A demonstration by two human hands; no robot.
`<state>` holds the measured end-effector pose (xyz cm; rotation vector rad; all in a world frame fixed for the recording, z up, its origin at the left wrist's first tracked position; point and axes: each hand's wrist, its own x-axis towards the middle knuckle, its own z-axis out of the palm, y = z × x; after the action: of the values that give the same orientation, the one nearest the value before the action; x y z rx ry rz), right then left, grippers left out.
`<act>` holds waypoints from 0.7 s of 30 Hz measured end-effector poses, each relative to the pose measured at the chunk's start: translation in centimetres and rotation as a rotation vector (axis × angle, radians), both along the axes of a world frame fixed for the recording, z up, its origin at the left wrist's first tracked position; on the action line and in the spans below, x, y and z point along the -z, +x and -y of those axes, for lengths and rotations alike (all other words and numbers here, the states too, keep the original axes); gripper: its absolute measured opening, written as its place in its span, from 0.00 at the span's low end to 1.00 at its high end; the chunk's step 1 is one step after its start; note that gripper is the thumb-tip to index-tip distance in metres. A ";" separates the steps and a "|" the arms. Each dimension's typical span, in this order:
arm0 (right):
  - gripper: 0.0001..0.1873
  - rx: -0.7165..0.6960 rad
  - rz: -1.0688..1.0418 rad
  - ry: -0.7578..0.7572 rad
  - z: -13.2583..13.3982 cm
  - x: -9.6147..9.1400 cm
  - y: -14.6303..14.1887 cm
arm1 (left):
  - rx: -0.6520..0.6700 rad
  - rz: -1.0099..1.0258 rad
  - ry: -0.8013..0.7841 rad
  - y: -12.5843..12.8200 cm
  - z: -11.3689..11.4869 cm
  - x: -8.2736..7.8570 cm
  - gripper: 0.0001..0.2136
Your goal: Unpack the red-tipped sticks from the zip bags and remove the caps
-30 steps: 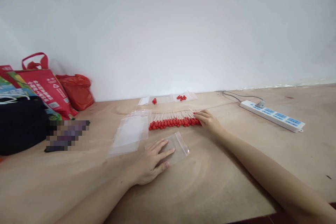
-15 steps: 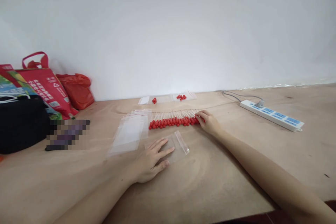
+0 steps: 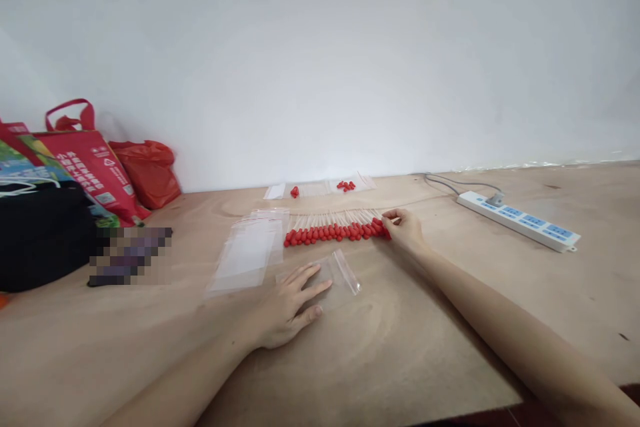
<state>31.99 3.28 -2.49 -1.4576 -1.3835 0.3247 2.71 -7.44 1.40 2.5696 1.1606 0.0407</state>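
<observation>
The curled fingers of my right hand (image 3: pixel 401 227) touch the red-tipped sticks (image 3: pixel 336 231) at their right end, grip unclear from here; in front of the sticks, my left hand (image 3: pixel 291 307) rests, fingers spread, on a clear bag (image 3: pixel 338 280).

My feed shows red-tipped pale sticks (image 3: pixel 330 232); right of them, a white power strip (image 3: pixel 521 217) with blue panels (image 3: pixel 533 221).

L hand (image 3: pixel 293 310) lay flat on a clear zip bag (image 3: pixel 341 275); R hand (image 3: pixel 401 228) touched the row of red-tipped sticks (image 3: pixel 335 233). Bag stack (image 3: pixel 247 253) was beyond L hand, pwr strip (image 3: pixel 517 221) to R hand's right.
</observation>
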 end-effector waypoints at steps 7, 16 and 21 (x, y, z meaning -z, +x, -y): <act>0.09 -0.153 0.105 0.119 3.0 -1.6 -1.6 | -0.109 0.227 0.187 -0.3 -1.3 1.1 0.17; 0.23 -0.927 0.769 0.157 8.9 -1.8 -5.8 | 0.028 0.167 0.171 0.9 -2.8 1.2 0.17; 0.24 -0.955 0.758 0.065 8.8 -1.4 -5.8 | -0.178 0.312 0.171 1.4 -4.3 0.9 0.13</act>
<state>26.23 -5.49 -1.12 -0.7678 -2.6478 0.3171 4.12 -3.14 0.53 2.4739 1.3029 0.5835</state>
